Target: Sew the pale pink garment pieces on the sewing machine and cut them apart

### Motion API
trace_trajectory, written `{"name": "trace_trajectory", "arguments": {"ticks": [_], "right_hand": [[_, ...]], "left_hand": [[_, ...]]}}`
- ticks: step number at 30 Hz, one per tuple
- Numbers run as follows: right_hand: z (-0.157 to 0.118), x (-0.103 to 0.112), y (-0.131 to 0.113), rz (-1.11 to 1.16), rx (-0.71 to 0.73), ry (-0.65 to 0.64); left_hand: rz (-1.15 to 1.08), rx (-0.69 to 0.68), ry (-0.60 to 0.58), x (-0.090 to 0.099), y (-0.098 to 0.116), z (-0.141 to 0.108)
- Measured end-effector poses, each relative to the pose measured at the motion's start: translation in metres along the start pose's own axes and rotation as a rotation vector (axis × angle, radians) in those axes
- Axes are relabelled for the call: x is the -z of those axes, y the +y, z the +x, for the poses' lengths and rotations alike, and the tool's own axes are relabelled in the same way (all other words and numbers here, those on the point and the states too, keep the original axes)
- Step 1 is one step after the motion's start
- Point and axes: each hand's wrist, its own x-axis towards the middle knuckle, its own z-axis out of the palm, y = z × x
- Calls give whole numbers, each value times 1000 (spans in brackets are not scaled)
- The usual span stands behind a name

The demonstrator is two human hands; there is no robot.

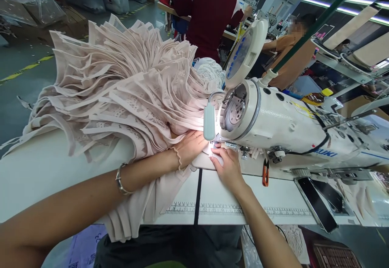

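A white sewing machine stands on the table with its round end cover swung up. My left hand lies beside the needle area, fingers stretched out over the pale pink fabric, their tips partly behind the small lamp. Close by on the right, my right hand has thumb and fingers pinched on a small piece of pale fabric under the lamp light. A large heap of pale pink lace-trimmed fabric pieces spreads behind my left arm, and some hang over the table's front edge.
Orange-handled thread snips lie against the machine base. A phone rests at the table's right front. A printed ruler runs along the front edge. Two co-workers, one in a maroon top, sit beyond the machine.
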Motion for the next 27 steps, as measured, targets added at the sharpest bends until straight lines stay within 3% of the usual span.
{"name": "trace_trajectory", "arguments": {"ticks": [6,10,14,18,22,24,27], "right_hand": [[0,-4,4,-57,82,49],[0,-4,2,-96,128,84],[-1,-2,0,-118,184,103],[-1,0,-1,-139,211,123],[-1,0,2,-125,195,143],[-2,0,2,-124,198,146],[-2,1,1,-184,269,170]], "left_hand": [[216,-233,124,-15,-3,-16],[236,-232,199,-13,-4,-13],[239,-122,241,-13,-1,-10],[167,-63,109,-19,1,-10],[238,-15,-44,-18,5,-8],[252,0,-73,-14,7,-8],[238,-90,-73,-8,6,-10]]}}
